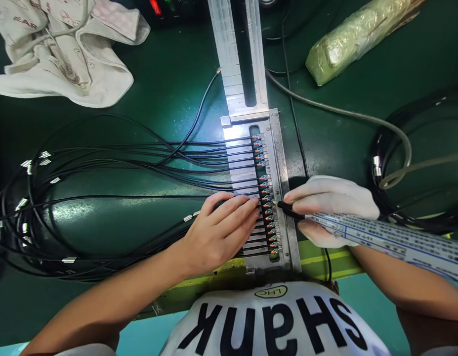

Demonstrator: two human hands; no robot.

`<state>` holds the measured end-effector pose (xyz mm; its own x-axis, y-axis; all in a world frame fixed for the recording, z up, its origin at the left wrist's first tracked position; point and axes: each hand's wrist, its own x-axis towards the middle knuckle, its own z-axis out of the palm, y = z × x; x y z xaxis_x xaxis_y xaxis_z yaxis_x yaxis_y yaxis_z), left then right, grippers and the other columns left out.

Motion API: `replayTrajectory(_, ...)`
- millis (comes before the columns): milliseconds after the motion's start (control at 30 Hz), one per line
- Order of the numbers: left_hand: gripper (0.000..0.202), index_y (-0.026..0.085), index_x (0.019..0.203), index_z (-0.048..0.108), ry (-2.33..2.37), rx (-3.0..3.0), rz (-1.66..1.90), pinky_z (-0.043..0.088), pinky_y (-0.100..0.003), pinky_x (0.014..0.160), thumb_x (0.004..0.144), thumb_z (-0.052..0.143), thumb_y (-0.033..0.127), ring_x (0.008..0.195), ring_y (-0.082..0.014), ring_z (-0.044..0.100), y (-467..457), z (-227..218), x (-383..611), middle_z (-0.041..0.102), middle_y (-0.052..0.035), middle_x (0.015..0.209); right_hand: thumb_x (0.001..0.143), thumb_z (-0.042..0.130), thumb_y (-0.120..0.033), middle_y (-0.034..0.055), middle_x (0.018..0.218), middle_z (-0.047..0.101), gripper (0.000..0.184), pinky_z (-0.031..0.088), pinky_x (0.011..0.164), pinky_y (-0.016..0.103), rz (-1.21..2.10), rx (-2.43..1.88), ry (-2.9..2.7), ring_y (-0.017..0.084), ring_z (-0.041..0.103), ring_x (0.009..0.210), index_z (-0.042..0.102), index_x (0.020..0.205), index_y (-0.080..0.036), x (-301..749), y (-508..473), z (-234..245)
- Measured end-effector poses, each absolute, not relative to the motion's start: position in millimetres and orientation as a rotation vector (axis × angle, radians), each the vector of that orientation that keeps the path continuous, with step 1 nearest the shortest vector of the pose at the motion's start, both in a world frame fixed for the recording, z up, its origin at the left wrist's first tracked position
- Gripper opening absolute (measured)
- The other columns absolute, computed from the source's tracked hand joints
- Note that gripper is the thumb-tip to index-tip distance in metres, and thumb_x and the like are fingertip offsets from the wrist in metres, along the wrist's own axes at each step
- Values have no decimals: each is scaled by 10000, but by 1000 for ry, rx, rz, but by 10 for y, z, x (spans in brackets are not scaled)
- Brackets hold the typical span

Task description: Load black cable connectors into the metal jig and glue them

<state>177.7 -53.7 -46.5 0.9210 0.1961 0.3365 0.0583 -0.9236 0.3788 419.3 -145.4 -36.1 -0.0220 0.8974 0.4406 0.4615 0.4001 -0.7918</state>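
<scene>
Black cables (199, 170) run from the left into a metal fixture (284, 217), where their ends with small connectors (266, 185) sit in a row of slots. My bare left hand (221, 230) lies over the fixture's left side, fingers stretched out together across the cables. My right hand (332, 202) wears a white glove and is closed around the black front end of a long tube with printed label (384, 237). The tube's tip touches or nearly touches a connector in the middle of the row; exact contact is too small to tell.
A slotted metal rail (229, 59) extends away from the fixture. Coiled cables (28, 232) lie at left, another black coil (377, 143) at right. A cloth (84, 64), a plastic-wrapped bundle (347, 44) and a grey hose (332, 109) rest on the green table (169, 64).
</scene>
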Motion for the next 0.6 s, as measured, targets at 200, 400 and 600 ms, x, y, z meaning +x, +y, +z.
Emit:
replayTrajectory(200,319,112,1185,635,105,2684,609,497,-408,964,869,675,134,1111,-232,655,-536,-454,1726,725,-117,1138,748,747,-223,74,913,756,164,623,682,315,532,-1193,-1539,204,732,775,722,908,-204,4202,-1469,-365)
replayTrajectory(400,287,94,1156,640,12,2816,663,550,-377,892,882,670,175,1012,-212,648,-625,-515,1702,722,-112,1072,863,643,-336,23,845,718,125,485,433,241,637,-1107,-954,133,620,563,700,875,-226,4200,-1432,-476)
replayTrajectory(600,276,48,1105,667,130,2973,486,574,-388,889,909,645,241,1026,-254,646,-860,-281,1695,700,-147,1098,935,535,-281,-9,883,702,143,461,469,214,875,-996,-696,124,654,685,670,907,-246,4322,-1382,-331)
